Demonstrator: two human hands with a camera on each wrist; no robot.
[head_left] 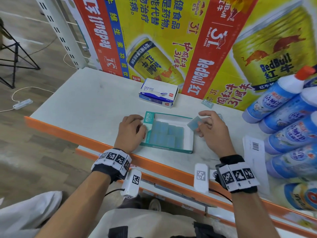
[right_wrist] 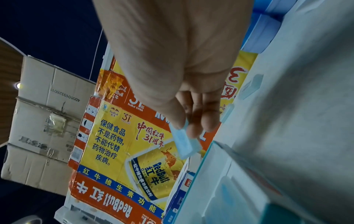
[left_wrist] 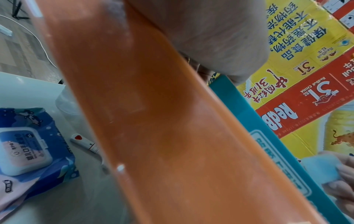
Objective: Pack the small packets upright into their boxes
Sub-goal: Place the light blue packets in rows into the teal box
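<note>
One pale-blue packet (head_left: pixel 195 124) pinched in right hand (head_left: pixel 211 133) grip, just right of teal box (head_left: pixel 188 145). Approx. eight matching packets (head_left: pixel 164 134) sit inside. Left hand (head_left: pixel 131 130), fingers curled, rests on box's left flap; 2nd eraser box (head_left: pixel 157 94) behind.

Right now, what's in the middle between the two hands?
The open teal box, partly filled with pale blue packets. The left hand holds its left side; the right hand pinches one packet over its right edge. The head view shows this.

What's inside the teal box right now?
The teal box holds a block of pale blue packets filling its left part; the right strip shows bare white floor. Whether anything lies beneath the packets cannot be seen. The right hand holds one more packet over the rim.
</note>
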